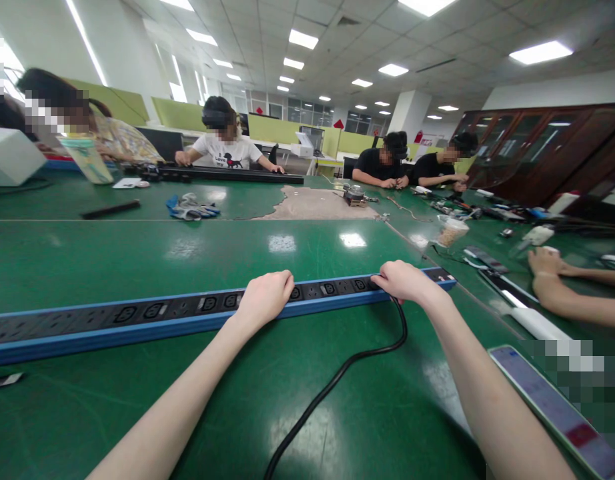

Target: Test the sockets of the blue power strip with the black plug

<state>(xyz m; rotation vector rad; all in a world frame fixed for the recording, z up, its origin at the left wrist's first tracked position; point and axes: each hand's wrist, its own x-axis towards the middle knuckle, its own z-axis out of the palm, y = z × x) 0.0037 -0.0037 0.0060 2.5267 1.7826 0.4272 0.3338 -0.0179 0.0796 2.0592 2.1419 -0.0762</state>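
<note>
A glossy green tabletop (227, 250) fills the foreground of a bright office, with people seated along its far side. From the wearer, with 12 o'clock straight ahead, a crumpled pair of blue-and-white gloves (192, 208) lies at 11, beyond the long black power strip with blue metal sides (218, 308). That strip runs from the picture's edge at 9 o'clock to its end near 1. The left hand (265, 297) curls narrowly over it near 12, its far fingers hidden; the right hand (405, 280), at 1, is closed around the plug end of a thick black cable (337, 377), against the sockets. Whether the plug is seated cannot be told.

A crooked push could jam the plug, and a sideways pull on the cable could swivel the strip. The right forearm, just beside a pale-cased smartphone (552, 408) at 4, could nudge it.

Tabletop between strip and gloves offers room towards 11 and 12; at 3, another person's hand (545, 263) narrows it.
</note>
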